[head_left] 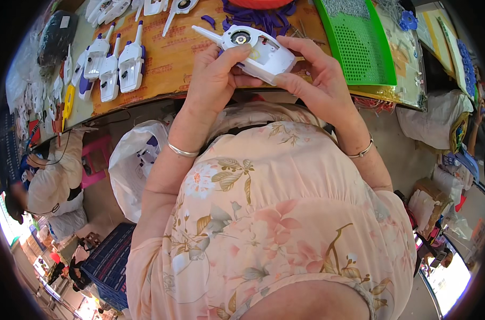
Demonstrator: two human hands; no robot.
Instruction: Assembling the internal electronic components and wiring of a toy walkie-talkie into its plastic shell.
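Above the table's near edge I hold a white toy walkie-talkie casing (pixel 277 63), its stubby antenna pointing to the upper left. A round black speaker sits in it, beside an open hollow with thin yellow wire. My left hand (pixel 213 69) is closed on the antenna side, thumb near the speaker and fingers underneath. My right hand (pixel 320 74) grips the other end between thumb and fingers. Purple plastic strips (pixel 258 16) lie just beyond the casing.
Several white casings (pixel 130 66) lie at the left of the table (pixel 168 58). A green perforated tray (pixel 389 74) with small metal parts stands at the right. Below the table's left side hangs a white bag (pixel 122 165). Another person (pixel 56 176) sits at the far left.
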